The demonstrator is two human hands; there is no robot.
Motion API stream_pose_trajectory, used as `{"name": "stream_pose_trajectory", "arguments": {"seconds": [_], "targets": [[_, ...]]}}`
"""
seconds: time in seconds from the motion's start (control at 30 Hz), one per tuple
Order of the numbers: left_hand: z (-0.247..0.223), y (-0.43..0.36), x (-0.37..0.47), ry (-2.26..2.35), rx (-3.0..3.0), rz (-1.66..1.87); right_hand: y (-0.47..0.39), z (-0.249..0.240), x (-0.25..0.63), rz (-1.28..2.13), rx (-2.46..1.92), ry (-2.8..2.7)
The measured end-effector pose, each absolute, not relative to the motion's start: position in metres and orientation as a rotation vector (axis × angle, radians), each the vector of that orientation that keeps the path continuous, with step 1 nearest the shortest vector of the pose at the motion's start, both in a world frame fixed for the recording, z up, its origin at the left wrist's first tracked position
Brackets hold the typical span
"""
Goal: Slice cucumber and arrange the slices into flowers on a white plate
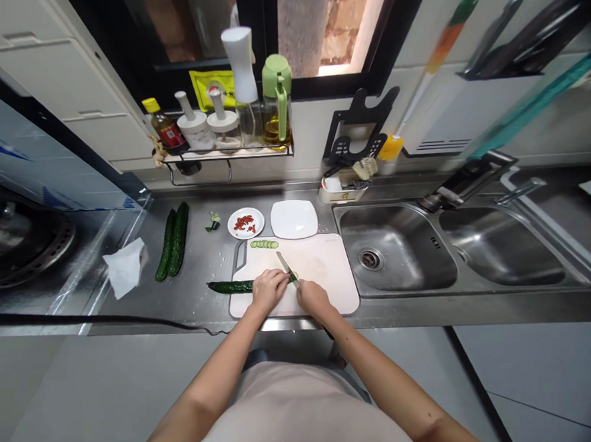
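L hand [269, 287] is closed over the cucumber [232, 287], pressing it flat to the cutting board [328, 265]. Cucumber lies crosswise on the lower half of the bd; its L end overhangs the bd's L edge, its R end is at the knife [285, 264]. R hand [313, 296] is gripped round the knife handle; blade points up and L, across the cucumber's R end, just beside the L fingertips. Exact depth of blade in cucumber: can't tell.

Cut slices [264, 244] lie in an overlapping row nr the bd's top L, well apart from the blade. Behind bd: sq. white plate [294, 219], nothing seen on it; to its L, a small round plate [232, 225] w/ red pcs [244, 222]. Further L on the steel counter [202, 253]: small green scraps [213, 220], then 2 whole cucumbers [174, 238] side by side, then a crumpled white paper [127, 266]. Double-bowl sink [402, 248] is immed. R of bd
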State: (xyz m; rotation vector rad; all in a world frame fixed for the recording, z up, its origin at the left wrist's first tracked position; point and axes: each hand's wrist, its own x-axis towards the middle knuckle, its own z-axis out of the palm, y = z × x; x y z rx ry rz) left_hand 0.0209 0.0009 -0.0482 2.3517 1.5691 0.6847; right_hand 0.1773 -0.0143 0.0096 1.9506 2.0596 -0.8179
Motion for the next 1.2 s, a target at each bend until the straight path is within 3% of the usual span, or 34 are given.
{"name": "stream_pose_trajectory", "arguments": {"seconds": [0.73,1.2], "targets": [[-0.043,-0.001,0.022,1.597,2.274,0.634,-0.063,0.018,0.192,-0.770,1.941,1.930],[-0.042,-0.002,0.022,1.592,2.283,0.665,-0.029,0.012,0.178,-0.776,1.952,2.007]]}}
